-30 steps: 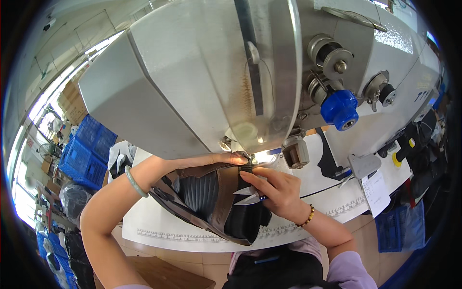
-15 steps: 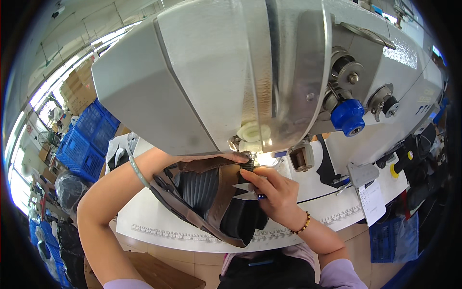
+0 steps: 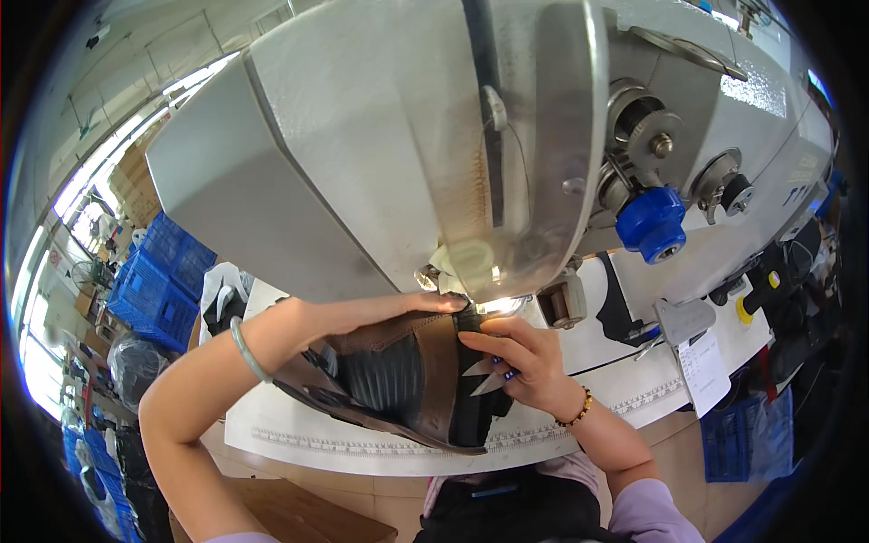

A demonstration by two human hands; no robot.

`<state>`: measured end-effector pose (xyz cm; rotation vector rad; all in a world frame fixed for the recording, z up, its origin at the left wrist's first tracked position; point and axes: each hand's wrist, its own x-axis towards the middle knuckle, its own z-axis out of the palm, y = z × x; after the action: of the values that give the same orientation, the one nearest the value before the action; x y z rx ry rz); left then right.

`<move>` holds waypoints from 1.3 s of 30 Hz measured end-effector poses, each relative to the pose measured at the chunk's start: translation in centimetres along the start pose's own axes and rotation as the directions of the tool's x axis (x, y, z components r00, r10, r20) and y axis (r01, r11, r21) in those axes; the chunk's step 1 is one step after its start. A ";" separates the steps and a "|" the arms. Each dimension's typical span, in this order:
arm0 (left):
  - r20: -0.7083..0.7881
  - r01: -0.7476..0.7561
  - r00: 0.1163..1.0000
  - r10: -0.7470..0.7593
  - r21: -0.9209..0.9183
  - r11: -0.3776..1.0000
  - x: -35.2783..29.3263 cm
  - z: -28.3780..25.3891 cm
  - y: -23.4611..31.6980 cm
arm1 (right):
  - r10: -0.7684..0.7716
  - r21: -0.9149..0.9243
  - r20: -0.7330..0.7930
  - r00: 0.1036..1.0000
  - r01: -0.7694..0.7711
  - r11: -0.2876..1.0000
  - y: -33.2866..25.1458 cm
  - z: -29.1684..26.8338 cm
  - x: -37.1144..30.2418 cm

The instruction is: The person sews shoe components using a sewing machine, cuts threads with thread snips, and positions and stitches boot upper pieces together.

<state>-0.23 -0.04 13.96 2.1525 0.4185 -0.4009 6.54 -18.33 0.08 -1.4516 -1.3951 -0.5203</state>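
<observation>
A brown and black leather piece [image 3: 436, 380] with a ribbed black panel, possibly a shoe upper, lies under the head of a grey sewing machine [image 3: 362, 136]. My left hand [image 3: 385, 310] rests along its far edge, fingers stretched toward the lit needle area. My right hand [image 3: 534, 366] pinches the piece's black edge just in front of the needle. The same hand keeps a pair of thread snips [image 3: 489, 384] in its curled fingers, blades pointing left. The needle tip is hidden behind the clear guard and my fingers.
The white table [image 3: 362, 460] has a ruler strip along its curved front edge. At right are a blue tension knob [image 3: 652, 224], a metal bracket [image 3: 683, 319] and a paper slip [image 3: 703, 371]. Blue crates [image 3: 163, 281] stand at left; another blue crate [image 3: 729, 443] sits low at right.
The leather piece has turned slightly, its near end shifting right. The snips have moved a little right and down with my right hand. A thread lever now shows high in the machine's slot.
</observation>
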 end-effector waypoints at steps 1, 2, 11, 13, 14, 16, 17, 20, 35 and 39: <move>0.079 0.160 0.985 -0.150 -0.141 0.977 -0.4 0.3 -0.1 | 0.002 0.000 -0.002 1.000 -0.002 1.000 -0.1 0.0 0.0; 0.080 0.161 0.985 -0.151 -0.139 0.977 -0.1 0.6 -0.5 | 0.038 0.038 0.018 0.999 -0.039 0.999 -0.2 -0.1 0.0; -0.097 -0.048 0.993 0.065 0.171 0.984 -0.1 -0.2 0.3 | 0.090 0.034 0.040 0.995 -0.091 0.995 -1.7 0.1 0.0; -0.130 -0.090 0.984 0.123 0.230 0.969 0.3 -0.4 -0.6 | 0.130 0.057 0.034 0.991 -0.132 0.990 -3.4 0.3 0.0; -0.125 -0.095 0.984 0.127 0.233 0.968 0.0 -0.2 0.1 | 0.367 0.257 -0.073 0.927 -0.338 0.905 -4.5 0.5 -0.5; -0.141 -0.019 0.989 0.043 0.168 0.986 -0.7 0.3 1.4 | 0.595 0.465 -0.128 0.793 -0.482 0.743 -5.8 -0.2 -0.4; -0.146 -0.011 0.989 0.036 0.167 0.986 -0.3 0.3 0.4 | 0.651 0.455 0.062 0.757 -0.602 0.657 -6.4 -1.0 0.0; 0.038 -0.086 0.994 0.103 -0.320 0.944 0.3 0.5 -2.1 | 0.671 0.381 0.388 0.632 -0.773 0.507 -5.6 -2.0 -0.4; -0.057 -0.026 0.998 -0.037 -0.817 0.576 -6.4 5.6 -2.5 | 0.635 -0.120 0.137 0.760 -0.624 0.772 -2.4 -8.7 2.0; 0.083 0.022 0.994 0.069 -0.784 0.620 -5.1 6.3 -4.1 | 0.623 -0.080 0.089 0.777 -0.618 0.782 -1.1 -8.5 2.0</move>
<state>-7.41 -3.66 9.70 1.2528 0.4037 -0.2405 8.74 -24.86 5.51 -1.8878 -0.8945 -0.0405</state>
